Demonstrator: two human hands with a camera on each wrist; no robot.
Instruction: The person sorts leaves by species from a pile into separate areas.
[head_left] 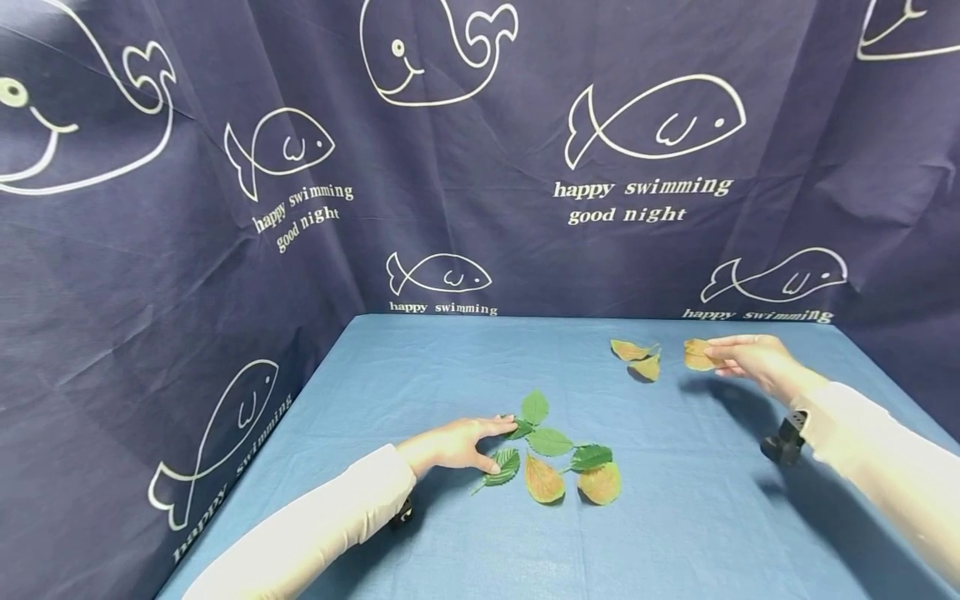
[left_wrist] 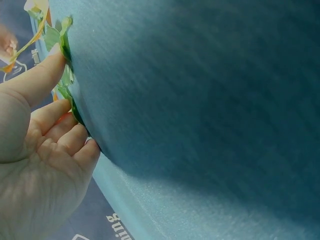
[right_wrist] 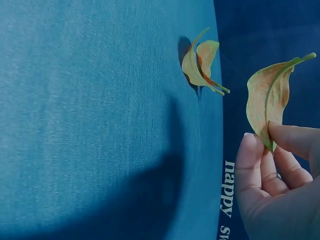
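Note:
My right hand (head_left: 757,362) pinches a yellow-brown leaf (head_left: 697,354) by one end between thumb and fingers. In the right wrist view this leaf (right_wrist: 270,95) stands up from the fingertips, its stem pointing away. Two more yellowish leaves (head_left: 645,367) lie to its left on the blue cloth. My left hand (head_left: 453,443) rests spread over the green leaves, thumb on a ribbed green leaf (head_left: 506,467) and fingertips on another green leaf (head_left: 519,428). Beside it lie further green leaves (head_left: 551,442) and two yellow-brown leaves (head_left: 543,481), one partly under a green leaf (head_left: 591,456).
A blue cloth (head_left: 420,358) covers the table. Dark blue curtains (head_left: 487,192) printed with white fish and lettering rise behind it and along the left. A dark wrist camera (head_left: 785,437) hangs below the right sleeve.

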